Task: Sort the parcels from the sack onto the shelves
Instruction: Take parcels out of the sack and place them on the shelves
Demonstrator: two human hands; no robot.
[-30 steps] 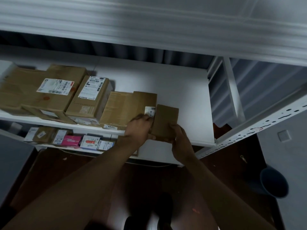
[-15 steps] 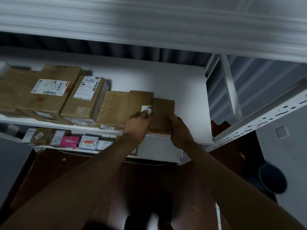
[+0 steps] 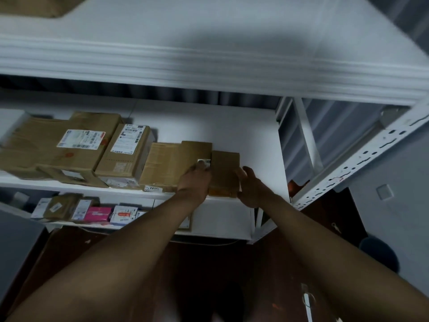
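A: So, how does that small brown parcel (image 3: 225, 169) look to handle?

B: Light, I'd judge, and stiff: a plain cardboard box with square edges, no sag in its top. Dry card shouldn't slip. It lies flat on the middle shelf (image 3: 255, 135), at the right end of the row, touching the flat parcel (image 3: 171, 163) to its left, its near end at the shelf's front edge.

A: Where would you take hold of it?

B: By the two long sides, which is about where the hands are. The left hand (image 3: 196, 180) lies at its left edge, fingers curled down over the seam between it and the flat parcel, next to a small barcode sticker (image 3: 205, 161). Whether it truly grips, I cannot tell. The right hand (image 3: 251, 185) is at the right side, fingers loosely spread and mostly straight, touching the box or just beside it, not closed round it.

A: And the count?

B: On the middle shelf, four brown parcels for sure: this one, the flat one, a labelled box (image 3: 126, 152) and a large labelled parcel (image 3: 69, 145) at the left, perhaps stacked on another. The lower shelf (image 3: 220, 221) carries about five small packets, one of them pink (image 3: 96, 214). No sack is in view.
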